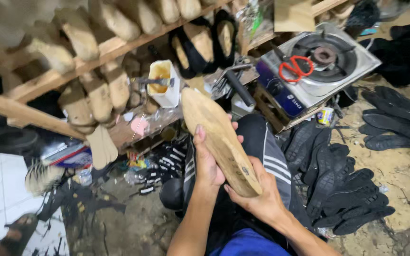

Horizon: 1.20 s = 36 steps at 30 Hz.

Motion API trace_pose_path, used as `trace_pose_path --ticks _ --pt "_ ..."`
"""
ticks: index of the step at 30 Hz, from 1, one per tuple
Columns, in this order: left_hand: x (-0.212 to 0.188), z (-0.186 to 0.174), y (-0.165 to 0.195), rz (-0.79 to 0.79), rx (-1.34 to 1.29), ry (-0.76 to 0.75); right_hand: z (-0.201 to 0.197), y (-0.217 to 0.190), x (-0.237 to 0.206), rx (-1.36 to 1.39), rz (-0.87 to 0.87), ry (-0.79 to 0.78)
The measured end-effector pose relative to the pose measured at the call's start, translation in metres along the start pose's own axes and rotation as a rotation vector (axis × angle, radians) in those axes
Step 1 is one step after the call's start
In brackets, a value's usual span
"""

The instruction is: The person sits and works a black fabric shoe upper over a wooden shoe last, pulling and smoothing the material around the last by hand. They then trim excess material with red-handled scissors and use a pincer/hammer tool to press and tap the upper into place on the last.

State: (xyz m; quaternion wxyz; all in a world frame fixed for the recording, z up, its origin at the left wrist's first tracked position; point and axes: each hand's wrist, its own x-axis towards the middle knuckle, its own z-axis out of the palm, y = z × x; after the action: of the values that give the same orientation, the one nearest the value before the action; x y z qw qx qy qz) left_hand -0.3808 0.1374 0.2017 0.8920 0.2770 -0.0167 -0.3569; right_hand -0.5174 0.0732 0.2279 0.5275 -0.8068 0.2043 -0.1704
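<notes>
1. The person holds a wooden shoe form (219, 137) in both hands over the lap, its flat sole side turned up toward the camera, which leaves that face open to view.
2. The left hand (209, 161) wraps the form's left edge, thumb pointing up along the wood and fingers curled behind it; the grip is closed on the form and appears to steady its middle.
3. The right hand (257, 199) cups the heel end from below, closed around it too, so it likely bears the weight while the toe points away toward the shelf.
4. Just beyond the toe stands a white pot (164, 83) with a brush handle resting in it, near enough to reach without rising.
5. More wooden forms fill the slanted shelf (110, 50) above, stored toe-out.
6. Black rubber soles (342, 189) lie heaped on the floor at the right, near the knee.
7. Red-handled scissors (296, 68) rest on a gas stove (357, 52), kept off the dusty floor.
</notes>
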Motion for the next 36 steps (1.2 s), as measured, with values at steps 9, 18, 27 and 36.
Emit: trace_pose_path --ticks 9,18,27,36 --pt "-0.001 -0.008 0.012 0.044 -0.1 -0.027 0.01 -0.008 0.008 -0.024 0.018 -0.06" --pt "0.004 -0.016 0.018 0.083 -0.081 -0.043 0.017 -0.003 0.012 0.014 -0.073 -0.091" --pt "0.043 -0.034 0.049 0.024 -0.475 -0.208 0.02 0.01 0.027 0.655 0.065 -0.253" --pt "0.043 -0.031 0.053 0.017 -0.641 -0.147 0.025 0.015 0.039 0.686 -0.005 -0.243"
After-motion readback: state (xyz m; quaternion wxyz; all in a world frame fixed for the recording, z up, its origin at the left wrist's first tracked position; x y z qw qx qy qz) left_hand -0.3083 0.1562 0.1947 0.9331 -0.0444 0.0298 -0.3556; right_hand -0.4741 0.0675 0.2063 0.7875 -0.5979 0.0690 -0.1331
